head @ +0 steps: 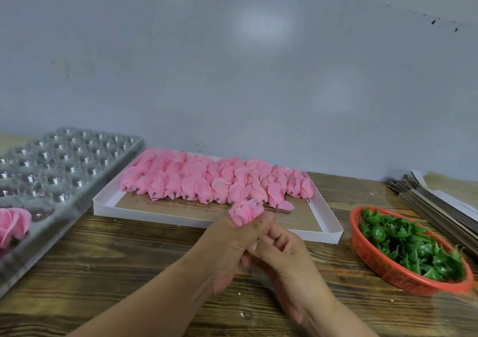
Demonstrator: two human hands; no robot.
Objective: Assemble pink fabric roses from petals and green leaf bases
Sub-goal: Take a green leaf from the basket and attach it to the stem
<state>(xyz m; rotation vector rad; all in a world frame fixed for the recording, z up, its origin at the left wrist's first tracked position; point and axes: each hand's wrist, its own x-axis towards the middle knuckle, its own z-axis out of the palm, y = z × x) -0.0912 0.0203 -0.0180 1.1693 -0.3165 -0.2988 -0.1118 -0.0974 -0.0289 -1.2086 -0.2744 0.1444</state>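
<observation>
Pink rose (245, 212) held up over the wooden table (129, 272).
Left hand (232, 243) fisted around its base — right hand (282, 254) curled against it from below, its grip unclear.

Glossy plastic tray (77, 181), rough wooden table (116, 272).

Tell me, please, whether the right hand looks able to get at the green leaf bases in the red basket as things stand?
Probably yes: the red basket of green leaf bases sits open-topped to the right of the right hand, nothing between them.
</observation>
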